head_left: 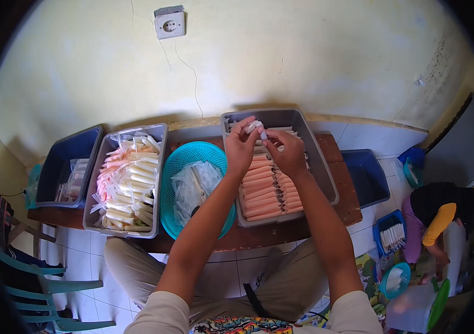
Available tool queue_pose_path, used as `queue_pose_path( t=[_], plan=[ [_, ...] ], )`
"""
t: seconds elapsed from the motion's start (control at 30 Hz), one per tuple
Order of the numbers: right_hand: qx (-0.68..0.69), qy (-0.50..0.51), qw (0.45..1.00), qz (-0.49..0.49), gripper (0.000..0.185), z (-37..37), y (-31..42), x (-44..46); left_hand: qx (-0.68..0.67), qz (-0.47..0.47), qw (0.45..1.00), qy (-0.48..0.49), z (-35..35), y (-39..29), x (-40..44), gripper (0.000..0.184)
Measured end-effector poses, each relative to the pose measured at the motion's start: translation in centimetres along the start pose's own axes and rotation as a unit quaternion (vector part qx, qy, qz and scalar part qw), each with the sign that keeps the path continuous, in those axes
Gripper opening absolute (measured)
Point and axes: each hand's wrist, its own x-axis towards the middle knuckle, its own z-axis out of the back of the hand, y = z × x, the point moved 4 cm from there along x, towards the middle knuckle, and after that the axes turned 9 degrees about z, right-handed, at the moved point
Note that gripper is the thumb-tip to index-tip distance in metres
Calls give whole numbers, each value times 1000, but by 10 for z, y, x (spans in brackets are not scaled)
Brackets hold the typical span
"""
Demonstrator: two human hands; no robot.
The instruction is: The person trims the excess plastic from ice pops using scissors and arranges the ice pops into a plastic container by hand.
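Note:
Both hands are raised over a grey tray (321, 172), close together near its far side. The fingers of my left hand (241, 146) are closed on a small white wrapped stick (255, 127). My right hand (286, 151) pinches the same piece from the other side, and part of it is hidden by the fingers. Inside the tray, orange-pink wrapped sticks (264, 195) lie in rows, with whitish ones further back. Just left of the tray, a turquoise basket (168, 189) holds clear plastic bags (187, 189) and scissors (198, 186).
Another grey tray (90, 186) is piled with cream and pink wrapped sticks (131, 178). A dark bin (61, 161) stands at the bench's left end. The wooden bench (344, 178) runs along the wall. Right, a person (440, 211) bends near a blue tray (381, 245); green chair (53, 286) lower left.

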Motion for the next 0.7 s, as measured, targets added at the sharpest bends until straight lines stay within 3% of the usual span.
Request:
queue_pose_path(
  t=[0.23,0.27,0.4,0.43,0.53,0.7],
  plan=[
    [69,18,995,-74,25,-15,31,-8,79,5,997,7,24,-35,-36,26],
    [94,32,992,-75,26,-18,36,-7,139,-24,990,-2,31,-44,-39,28],
    [113,28,991,-63,26,-26,65,3,290,-106,951,7,51,-95,-55,31],
    [120,20,991,-56,27,-28,76,6,306,-41,950,33,58,-106,-59,33],
    [149,19,988,-32,30,-39,97,13,347,-91,931,64,73,-128,-67,30],
    [185,39,982,-7,32,-59,109,16,347,-94,930,74,91,-146,-86,32]
  ],
)
